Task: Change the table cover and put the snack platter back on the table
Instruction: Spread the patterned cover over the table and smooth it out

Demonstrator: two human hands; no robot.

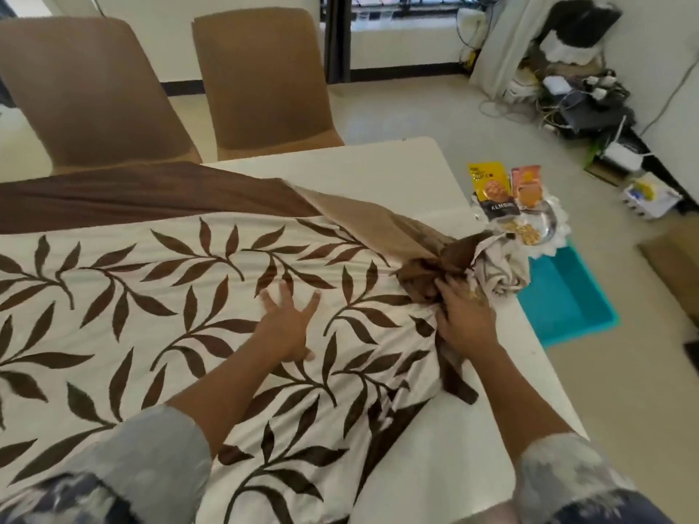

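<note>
Near the frame's centre, the left hand lies flat, fingers spread, on the leaf-patterned cover; just right, the right hand grips its bunched end. Right of the white table sits the snack platter, beside a teal bin.

My left grip lies flat, fingers spread, on the leaf-patterned table cover; my right grip clutches its bunched end near the counter edge. The snack platter sits beyond, above a teal tub.
</note>
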